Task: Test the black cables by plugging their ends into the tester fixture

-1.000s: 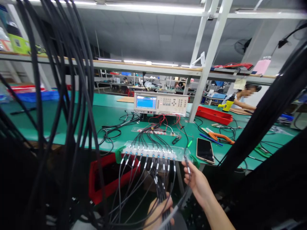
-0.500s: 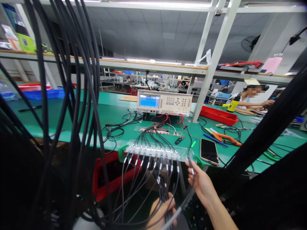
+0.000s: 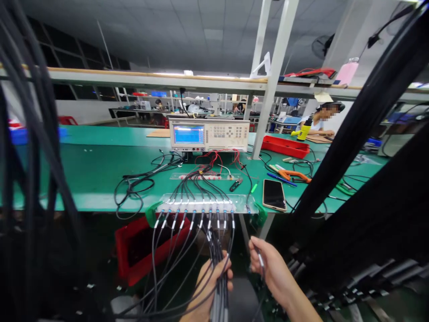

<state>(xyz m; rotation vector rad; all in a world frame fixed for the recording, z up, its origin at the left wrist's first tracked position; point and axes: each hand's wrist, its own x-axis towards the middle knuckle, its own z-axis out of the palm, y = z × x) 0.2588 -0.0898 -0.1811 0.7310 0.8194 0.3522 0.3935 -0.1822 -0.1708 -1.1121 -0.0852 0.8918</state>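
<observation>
My left hand [image 3: 214, 279] is wrapped round a bundle of black cables [image 3: 219, 295] with white labels, low in front of the bench edge. Between the fingers of my right hand [image 3: 268, 264] is a single black cable [image 3: 260, 258] with a white label; its tip is hidden by my fingers. Above the hands, a clear connector strip [image 3: 197, 206] runs along the bench edge, with green clamps [image 3: 152, 213] at its ends. Several labelled cables are plugged into its front and hang down. A separate connector [image 3: 248, 209] sits at the strip's right end, apart from my right hand.
A bench-top test meter [image 3: 209, 135] with a lit screen stands behind the strip. A phone [image 3: 274, 195], orange-handled pliers [image 3: 295, 175] and a red tray [image 3: 284, 146] lie to the right. A red bin [image 3: 125, 257] is below the bench. Thick cables hang at both sides. A co-worker [image 3: 321, 120] sits at far right.
My right hand has drawn the cable down and away from the strip's right end. My left hand keeps hold of the bundle. The view has turned to the right.
</observation>
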